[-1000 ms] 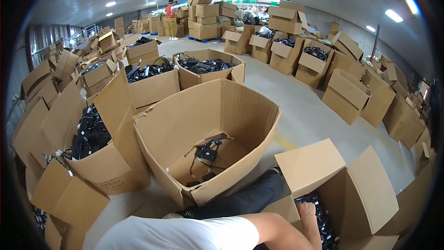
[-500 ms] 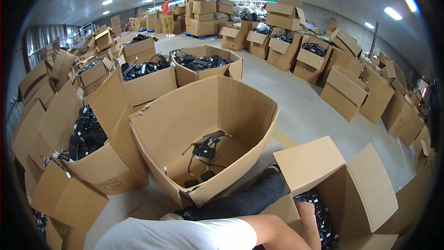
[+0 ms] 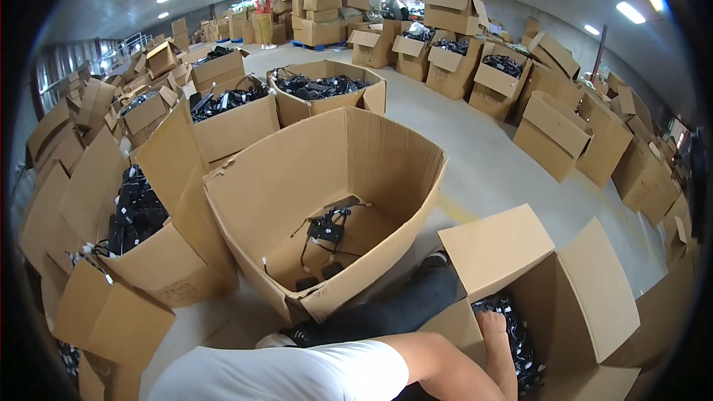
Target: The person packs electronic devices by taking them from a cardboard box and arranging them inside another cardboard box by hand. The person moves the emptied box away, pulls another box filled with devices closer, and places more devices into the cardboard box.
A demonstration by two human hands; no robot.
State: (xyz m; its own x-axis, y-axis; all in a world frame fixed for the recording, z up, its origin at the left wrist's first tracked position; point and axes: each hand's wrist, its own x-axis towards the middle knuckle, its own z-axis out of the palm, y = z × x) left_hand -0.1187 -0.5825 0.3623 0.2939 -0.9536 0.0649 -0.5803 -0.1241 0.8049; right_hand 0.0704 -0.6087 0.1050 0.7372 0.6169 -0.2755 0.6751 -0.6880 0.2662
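My right hand (image 3: 494, 324) reaches down into an open cardboard box (image 3: 579, 304) at the lower right. Its fingers are buried among black power adapters and cables (image 3: 520, 341), so its grip is hidden. My bare forearm and white sleeve (image 3: 297, 375) cross the bottom edge. My left hand is out of view. My leg in dark trousers (image 3: 386, 312) lies between this box and a large open carton (image 3: 371, 171) ahead of me. That carton holds a few black adapters with cords (image 3: 327, 234) on its floor.
Open cartons full of black adapters stand at the left (image 3: 137, 208) and behind the big carton (image 3: 319, 87). Rows of closed and open boxes (image 3: 553, 130) line the concrete floor on the right. A person in a red top (image 3: 264, 15) stands far back by stacked boxes.
My right hand has edged a little further into the box of adapters. The view has shifted slightly; the cartons have not moved.
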